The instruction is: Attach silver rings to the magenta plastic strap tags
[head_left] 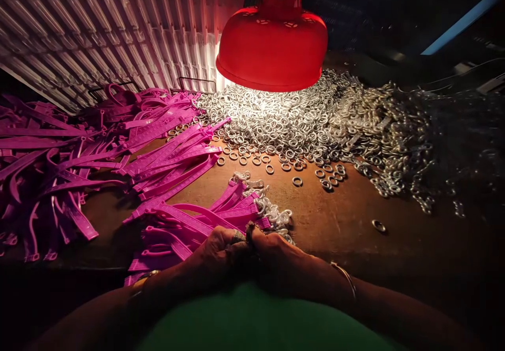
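My left hand (219, 248) and my right hand (280, 256) meet at the near edge of the table, thumbs and fingers closed against each other. Dark coverings wrap some fingertips. Whatever they hold is hidden in shadow between them. Just beyond lies a bundle of magenta straps (232, 211) with silver metal fittings (278, 217) at their right ends. Farther left, a larger heap of loose magenta straps (173, 167) spreads across the table. A big pile of silver metal rings (272, 124) fills the back middle.
A red lamp shade (272, 48) hangs low over the rings. Behind the straps stands a pale ribbed panel (158, 30). More metal pieces (390, 130) are heaped at the right, and a single ring (379, 226) lies on the brown tabletop (327, 219).
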A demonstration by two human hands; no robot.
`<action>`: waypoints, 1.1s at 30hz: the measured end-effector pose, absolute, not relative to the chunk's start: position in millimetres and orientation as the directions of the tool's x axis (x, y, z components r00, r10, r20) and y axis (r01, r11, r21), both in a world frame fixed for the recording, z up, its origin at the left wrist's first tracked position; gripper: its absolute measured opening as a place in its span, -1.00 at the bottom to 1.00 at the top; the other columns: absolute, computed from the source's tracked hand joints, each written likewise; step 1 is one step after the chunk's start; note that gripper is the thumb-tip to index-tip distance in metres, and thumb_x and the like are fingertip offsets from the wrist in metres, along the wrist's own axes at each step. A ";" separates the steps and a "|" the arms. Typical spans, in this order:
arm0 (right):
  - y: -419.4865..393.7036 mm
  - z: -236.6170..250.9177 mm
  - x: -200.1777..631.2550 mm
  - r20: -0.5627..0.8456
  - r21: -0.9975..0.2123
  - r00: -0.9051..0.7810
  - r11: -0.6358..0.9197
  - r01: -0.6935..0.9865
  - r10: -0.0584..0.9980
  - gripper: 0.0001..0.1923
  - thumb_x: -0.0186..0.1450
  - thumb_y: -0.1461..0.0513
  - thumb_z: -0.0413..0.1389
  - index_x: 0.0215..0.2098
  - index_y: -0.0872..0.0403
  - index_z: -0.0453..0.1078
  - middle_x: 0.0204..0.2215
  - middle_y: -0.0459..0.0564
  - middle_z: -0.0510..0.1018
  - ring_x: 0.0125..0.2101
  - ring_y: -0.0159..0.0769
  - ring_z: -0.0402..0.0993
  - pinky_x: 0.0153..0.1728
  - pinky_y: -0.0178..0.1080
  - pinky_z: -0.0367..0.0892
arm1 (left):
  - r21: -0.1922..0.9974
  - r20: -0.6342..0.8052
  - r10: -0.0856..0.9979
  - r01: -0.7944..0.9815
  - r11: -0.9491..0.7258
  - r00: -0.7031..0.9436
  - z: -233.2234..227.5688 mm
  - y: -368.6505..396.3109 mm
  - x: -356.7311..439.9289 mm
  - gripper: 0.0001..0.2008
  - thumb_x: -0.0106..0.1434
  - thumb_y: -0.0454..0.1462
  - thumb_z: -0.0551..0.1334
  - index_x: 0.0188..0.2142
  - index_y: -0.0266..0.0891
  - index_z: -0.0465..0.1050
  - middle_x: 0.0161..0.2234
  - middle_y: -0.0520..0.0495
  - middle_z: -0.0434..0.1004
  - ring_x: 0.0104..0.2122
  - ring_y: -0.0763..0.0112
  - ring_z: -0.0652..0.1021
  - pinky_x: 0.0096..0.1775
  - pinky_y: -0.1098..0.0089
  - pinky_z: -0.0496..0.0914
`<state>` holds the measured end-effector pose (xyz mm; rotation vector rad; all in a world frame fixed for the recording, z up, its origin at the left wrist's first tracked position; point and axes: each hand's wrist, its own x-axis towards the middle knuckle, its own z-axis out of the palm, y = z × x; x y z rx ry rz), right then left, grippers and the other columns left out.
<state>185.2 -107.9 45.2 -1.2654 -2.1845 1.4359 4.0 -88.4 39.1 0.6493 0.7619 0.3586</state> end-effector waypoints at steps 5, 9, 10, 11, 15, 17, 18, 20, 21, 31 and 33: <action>-102.7 41.6 182.4 -0.212 -0.856 -0.637 0.174 0.487 0.741 -0.83 0.20 0.42 -0.02 -0.26 0.12 0.12 -0.51 -0.12 0.31 -0.56 -0.45 0.09 -0.55 -0.37 -0.02 | 0.687 -0.512 0.542 -0.061 0.724 0.666 43.0 -83.6 4.2 -0.52 0.01 0.03 0.37 -0.58 -0.34 0.26 -0.59 0.08 0.15 -0.56 0.59 0.20 -0.52 0.47 0.03; -101.3 38.0 183.0 -0.186 -0.883 -0.636 0.158 0.443 0.749 -0.83 0.21 0.42 -0.02 -0.26 0.10 0.12 -0.54 -0.18 0.25 -0.58 -0.47 0.06 -0.57 -0.38 -0.05 | 0.678 -0.531 0.529 -0.043 0.734 0.662 46.4 -81.1 1.8 -0.52 0.04 0.03 0.35 -0.57 -0.32 0.24 -0.60 0.11 0.10 -0.58 0.61 0.16 -0.52 0.49 0.03; -102.2 36.9 184.0 -0.180 -0.886 -0.629 0.154 0.438 0.756 -0.85 0.24 0.40 -0.02 -0.25 0.10 0.13 -0.54 -0.19 0.24 -0.58 -0.47 0.05 -0.57 -0.38 -0.06 | 0.667 -0.538 0.519 -0.042 0.744 0.664 46.7 -80.5 0.6 -0.52 0.04 0.03 0.35 -0.56 -0.32 0.25 -0.60 0.10 0.12 -0.57 0.61 0.18 -0.52 0.49 0.04; -103.6 35.5 185.0 -0.170 -0.890 -0.623 0.153 0.430 0.764 -0.88 0.26 0.37 -0.01 -0.25 0.10 0.14 -0.54 -0.19 0.23 -0.57 -0.47 0.04 -0.57 -0.38 -0.07 | 0.655 -0.540 0.507 -0.044 0.755 0.672 46.7 -79.8 -0.6 -0.53 0.04 0.03 0.35 -0.55 -0.33 0.27 -0.59 0.09 0.15 -0.57 0.60 0.20 -0.52 0.50 0.06; -111.2 29.5 187.1 -0.127 -0.913 -0.562 0.124 0.388 0.817 -0.94 0.31 0.31 -0.02 -0.25 0.09 0.15 -0.54 -0.19 0.25 -0.56 -0.48 0.01 -0.58 -0.39 -0.09 | 0.642 -0.510 0.464 -0.039 0.766 0.725 44.9 -77.0 -5.4 -0.60 0.09 -0.03 0.34 -0.50 -0.36 0.35 -0.57 0.07 0.24 -0.58 0.60 0.26 -0.51 0.50 0.11; -114.8 27.2 185.8 -0.138 -0.936 -0.539 0.069 0.346 0.831 -0.92 0.34 0.25 -0.01 -0.22 0.08 0.15 -0.54 -0.19 0.25 -0.56 -0.48 0.01 -0.58 -0.39 -0.10 | 0.664 -0.503 0.480 -0.034 0.747 0.718 44.9 -76.1 -6.1 -0.63 0.11 -0.06 0.34 -0.49 -0.36 0.38 -0.57 0.05 0.28 -0.57 0.58 0.30 -0.49 0.50 0.14; -116.3 26.7 184.7 -0.149 -0.947 -0.529 0.033 0.319 0.836 -0.91 0.38 0.21 -0.05 -0.20 0.08 0.15 -0.54 -0.18 0.25 -0.56 -0.47 0.01 -0.59 -0.39 -0.09 | 0.670 -0.508 0.494 -0.037 0.741 0.706 45.3 -75.9 -5.9 -0.64 0.10 -0.07 0.34 -0.49 -0.36 0.39 -0.56 0.04 0.31 -0.55 0.57 0.32 -0.48 0.49 0.16; -118.4 27.7 182.5 -0.206 -0.964 -0.500 -0.086 0.253 0.841 -0.76 0.46 0.13 -0.22 -0.19 0.08 0.17 -0.52 -0.15 0.25 -0.56 -0.45 0.02 -0.59 -0.39 -0.05 | 0.675 -0.514 0.522 -0.055 0.736 0.680 46.3 -75.9 -4.6 -0.63 0.06 -0.06 0.37 -0.49 -0.36 0.41 -0.54 0.02 0.36 -0.52 0.53 0.36 -0.44 0.48 0.21; -118.9 29.1 181.6 -0.247 -0.963 -0.481 -0.156 0.222 0.841 -0.66 0.48 0.12 -0.33 -0.22 0.08 0.19 -0.52 -0.13 0.24 -0.55 -0.44 0.02 -0.59 -0.39 -0.03 | 0.677 -0.511 0.535 -0.069 0.733 0.673 46.4 -76.0 -3.8 -0.62 0.04 -0.05 0.39 -0.49 -0.36 0.42 -0.53 0.00 0.38 -0.51 0.51 0.38 -0.43 0.47 0.22; -115.9 21.7 178.9 -0.137 -0.951 -0.476 0.019 0.309 0.869 -0.79 0.44 0.10 -0.11 -0.19 0.08 0.17 -0.48 -0.11 0.34 -0.54 -0.44 0.08 -0.54 -0.38 0.03 | 0.665 -0.491 0.566 -0.134 0.735 0.662 39.1 -77.0 -1.2 -0.62 -0.01 -0.07 0.42 -0.51 -0.37 0.42 -0.56 0.01 0.37 -0.53 0.50 0.37 -0.42 0.45 0.22; -112.9 19.2 180.1 -0.077 -0.955 -0.526 0.089 0.284 0.847 -0.81 0.44 0.14 -0.12 -0.12 0.10 0.15 -0.44 -0.09 0.36 -0.52 -0.44 0.11 -0.50 -0.38 0.08 | 0.661 -0.493 0.573 -0.147 0.736 0.655 41.8 -76.3 -1.3 -0.61 -0.03 -0.07 0.43 -0.53 -0.36 0.41 -0.57 0.02 0.37 -0.53 0.51 0.38 -0.43 0.46 0.22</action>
